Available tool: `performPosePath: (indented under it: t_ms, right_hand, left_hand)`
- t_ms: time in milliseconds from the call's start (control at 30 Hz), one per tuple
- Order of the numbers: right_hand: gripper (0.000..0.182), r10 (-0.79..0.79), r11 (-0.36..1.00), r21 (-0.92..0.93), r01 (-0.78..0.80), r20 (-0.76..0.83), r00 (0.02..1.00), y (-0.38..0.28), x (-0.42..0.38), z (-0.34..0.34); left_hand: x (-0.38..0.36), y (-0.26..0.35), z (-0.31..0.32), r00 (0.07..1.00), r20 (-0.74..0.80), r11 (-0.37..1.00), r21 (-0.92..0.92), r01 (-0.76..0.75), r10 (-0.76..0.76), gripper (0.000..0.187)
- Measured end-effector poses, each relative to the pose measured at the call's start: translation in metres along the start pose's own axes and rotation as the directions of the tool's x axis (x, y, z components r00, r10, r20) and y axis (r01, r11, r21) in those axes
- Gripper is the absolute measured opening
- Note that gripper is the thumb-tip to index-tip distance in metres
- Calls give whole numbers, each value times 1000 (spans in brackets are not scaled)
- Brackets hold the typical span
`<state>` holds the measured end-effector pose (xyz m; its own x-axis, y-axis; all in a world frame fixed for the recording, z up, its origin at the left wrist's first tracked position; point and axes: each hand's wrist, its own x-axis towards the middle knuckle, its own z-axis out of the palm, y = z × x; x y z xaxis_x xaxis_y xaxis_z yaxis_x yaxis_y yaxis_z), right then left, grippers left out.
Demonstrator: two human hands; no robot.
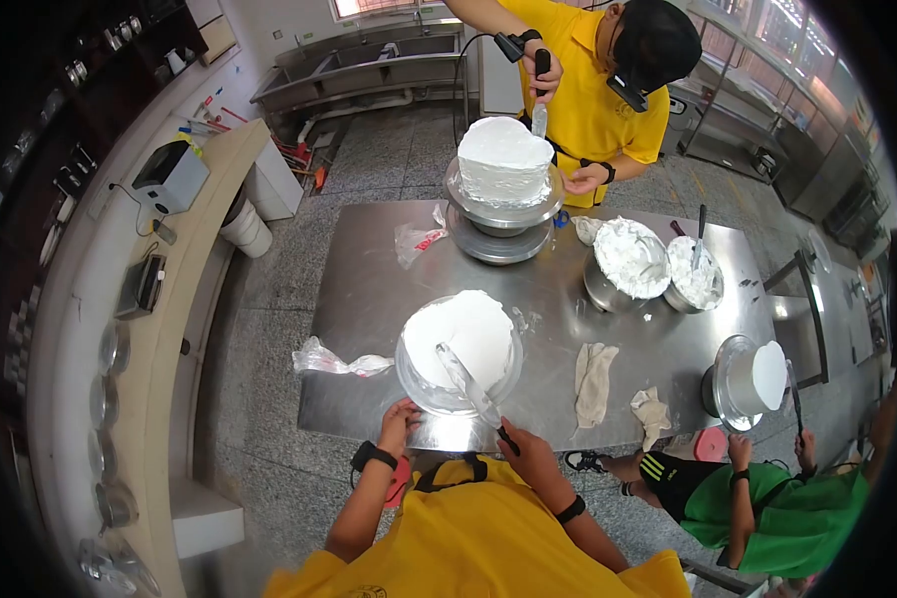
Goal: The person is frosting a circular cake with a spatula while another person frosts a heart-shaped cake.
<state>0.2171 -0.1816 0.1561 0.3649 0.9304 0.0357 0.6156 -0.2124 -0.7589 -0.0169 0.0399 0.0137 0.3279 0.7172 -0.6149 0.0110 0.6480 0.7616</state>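
Observation:
A cake coated in smooth white cream point(480, 324) sits on a round cake turntable point(514, 377) in front of me. My right hand point(530, 453) is wrapped round the dark handle of an icing spatula point(467, 385). Its long metal blade, with some cream on it, lies over the cake's top and points away to the left. At the turntable's near left rim is my left hand point(400, 420), fingers curled against the edge.
Across the steel table point(369, 269), a person in yellow works on a tall cream cake point(506, 164) on a raised turntable. Two bowls of cream point(632, 259) stand right of centre. Nearer lie cloths point(595, 384) and a plastic piping bag point(341, 360). A person in green works at another cake point(764, 377).

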Motion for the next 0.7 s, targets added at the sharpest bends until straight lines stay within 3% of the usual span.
performPosePath:
  t_ms: [200,267,300,333,400,500,567,600,667,700]
  right_hand:
    - [43,-105,994,45,101,100,989,-13,0,-1]
    - [45,-93,996,31,88,330,939,-22,-1,-6]
    - [45,-94,996,31,89,333,938,-24,-1,-6]
    - [45,-137,991,63,122,343,929,-26,-1,-5]
    - [45,-179,983,96,155,350,919,-33,1,-5]
    - [40,-182,977,161,142,264,947,-36,5,-4]
    - [44,-219,973,101,207,126,968,-23,10,5]
    - [44,-220,973,103,208,131,967,-22,11,6]
    - [44,-207,943,252,216,-63,976,-19,14,6]
    - [44,-207,943,251,216,-63,976,-12,13,9]
  left_hand:
    - [4,4,-3,1000,7,998,-62,-12,12,23]
    - [4,-6,1,1000,-20,992,-127,14,-16,22]
    - [20,-28,-12,973,163,986,-51,-158,165,21]
    - [17,-38,-8,982,163,953,-300,-42,95,22]
    - [13,-42,-5,984,128,962,-258,-89,125,23]
    - [-8,-25,8,1000,-1,981,-192,18,-18,25]
    - [-6,-28,-1,999,33,982,-187,-10,16,25]
    - [-10,-24,1,999,35,982,-188,-17,24,25]
    - [-15,-13,4,999,34,980,-200,-14,21,24]
    - [-15,-11,4,999,36,978,-208,-11,19,23]
